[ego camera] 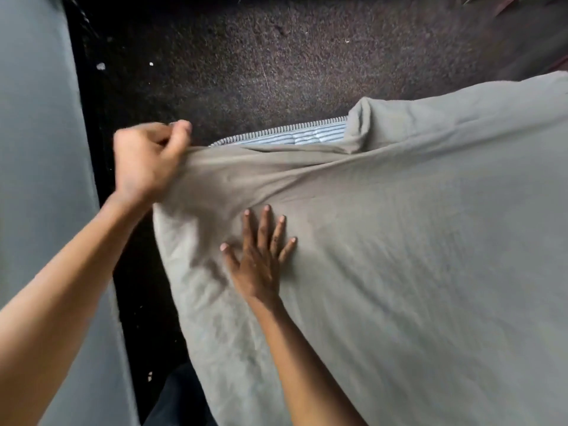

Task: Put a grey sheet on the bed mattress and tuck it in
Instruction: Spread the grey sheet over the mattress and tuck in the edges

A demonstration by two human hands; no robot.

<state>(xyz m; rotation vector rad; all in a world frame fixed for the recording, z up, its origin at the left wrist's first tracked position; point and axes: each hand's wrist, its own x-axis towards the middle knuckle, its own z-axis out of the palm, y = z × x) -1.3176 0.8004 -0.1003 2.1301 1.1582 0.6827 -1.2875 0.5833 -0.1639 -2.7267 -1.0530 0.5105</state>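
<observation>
Left hand (147, 161), at 10 o'clock, clenches the edge of the grey sheet (399, 241) to draw it over the striped mattress (295, 136), exposed at 12 o'clock. Right hand (258, 262), fingers straight and spread, pins the draped sheet at centre, apparently as an anchor

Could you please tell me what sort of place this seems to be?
Probably a bedroom: a striped mattress lies mostly under a grey sheet, and dark carpet covers the floor beyond it.

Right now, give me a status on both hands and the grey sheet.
Left hand grips grey sheet edge. Right hand flat, pressing it down. Striped mattress strip bare at far edge.
</observation>
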